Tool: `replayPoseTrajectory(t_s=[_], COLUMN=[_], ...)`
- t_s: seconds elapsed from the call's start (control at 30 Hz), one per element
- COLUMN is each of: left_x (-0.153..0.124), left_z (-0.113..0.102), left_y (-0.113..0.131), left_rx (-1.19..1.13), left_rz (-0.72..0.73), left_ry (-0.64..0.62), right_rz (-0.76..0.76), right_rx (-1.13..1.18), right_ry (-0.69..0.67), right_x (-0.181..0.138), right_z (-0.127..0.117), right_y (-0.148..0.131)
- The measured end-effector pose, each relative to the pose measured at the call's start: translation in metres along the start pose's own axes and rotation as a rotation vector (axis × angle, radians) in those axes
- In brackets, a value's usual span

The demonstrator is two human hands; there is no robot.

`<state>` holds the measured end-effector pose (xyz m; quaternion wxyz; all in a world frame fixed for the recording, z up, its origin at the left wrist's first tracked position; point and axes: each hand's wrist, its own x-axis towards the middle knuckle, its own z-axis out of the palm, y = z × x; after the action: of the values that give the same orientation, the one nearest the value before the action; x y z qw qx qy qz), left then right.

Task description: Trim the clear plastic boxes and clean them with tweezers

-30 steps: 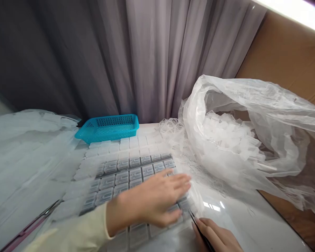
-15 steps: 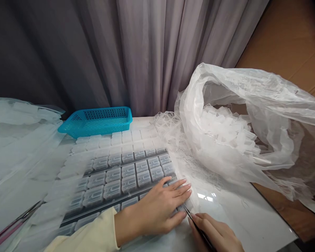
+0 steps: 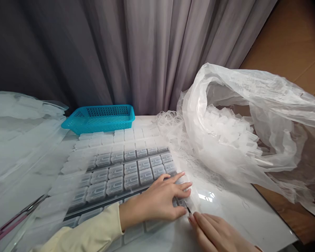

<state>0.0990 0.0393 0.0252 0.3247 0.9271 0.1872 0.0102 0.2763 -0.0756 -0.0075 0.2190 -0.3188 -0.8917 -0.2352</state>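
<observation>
My left hand [image 3: 164,199] lies with fingers spread over the right-hand end of rows of small translucent plastic boxes [image 3: 115,187], which sit against dark strips. Its thumb and fingertips rest around the boxes near the sheet's right edge. Just right of that, my right hand [image 3: 215,231] is closed around thin dark tweezers [image 3: 189,210]. Their pointed end reaches to the box by my left thumb, and my fingers cover most of the tool. Whether the tips touch the box I cannot tell.
A blue perforated basket [image 3: 102,127] stands at the back. At right lies a large clear plastic bag [image 3: 212,150] holding many translucent pieces [image 3: 228,129]. Clear stringy scraps [image 3: 170,120] lie beside it. Pink-handled scissors [image 3: 18,224] rest at left, near clear plastic sheeting [image 3: 21,129].
The view has shifted slightly. My left hand's fingers have spread a little around the end box. My right hand now covers more of the tweezers, with only the tip end showing.
</observation>
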Motion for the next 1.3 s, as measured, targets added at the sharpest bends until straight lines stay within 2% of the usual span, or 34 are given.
replayPoseTrajectory(t_s=[0.17, 0.23, 0.4, 0.53, 0.6, 0.7, 0.8, 0.87, 0.9, 0.97, 1.03, 1.2, 1.3], left_x=[0.003, 0.002, 0.001, 0.000, -0.002, -0.012, -0.030, -0.045, -0.051, -0.060, -0.064, -0.055, -0.046], left_z=[-0.002, -0.002, -0.002, -0.002, -0.003, -0.007, -0.011, -0.015, -0.016, -0.016, -0.015, -0.009, -0.007], left_y=[-0.003, -0.005, -0.007, -0.006, -0.005, -0.002, 0.005, 0.010, 0.012, 0.011, 0.006, -0.007, -0.012], left_rx=[0.009, 0.007, 0.012, 0.027, 0.036, 0.056, 0.105, 0.168, 0.205, 0.264, 0.296, 0.331, 0.316], left_rz=[0.004, 0.013, 0.029, 0.028, 0.039, 0.076, 0.079, 0.042, 0.023, 0.007, 0.024, 0.089, 0.103], left_ry=[-0.021, -0.024, -0.025, -0.019, -0.021, -0.029, -0.030, 0.001, 0.021, 0.046, 0.054, 0.069, 0.059], right_rz=[-0.137, -0.143, -0.102, 0.011, 0.103, 0.278, 0.571, 0.707, 0.741, 0.775, 0.807, 0.868, 0.747], right_rx=[-0.055, -0.063, -0.087, -0.127, -0.109, 0.088, 0.338, 0.441, 0.488, 0.621, 0.764, 0.985, 1.054], right_ry=[0.002, 0.027, 0.056, 0.260, 0.281, 0.134, -0.040, -0.064, -0.032, 0.048, 0.066, -0.063, -0.115], right_x=[0.006, 0.007, 0.001, -0.009, -0.012, -0.011, -0.006, -0.006, -0.006, -0.005, -0.001, 0.021, 0.029], right_z=[0.000, 0.000, 0.000, -0.006, -0.012, -0.017, -0.017, -0.016, -0.015, -0.013, -0.012, -0.003, 0.006], right_y=[0.010, 0.012, 0.006, 0.010, 0.020, 0.038, 0.051, 0.055, 0.056, 0.057, 0.058, 0.066, 0.074])
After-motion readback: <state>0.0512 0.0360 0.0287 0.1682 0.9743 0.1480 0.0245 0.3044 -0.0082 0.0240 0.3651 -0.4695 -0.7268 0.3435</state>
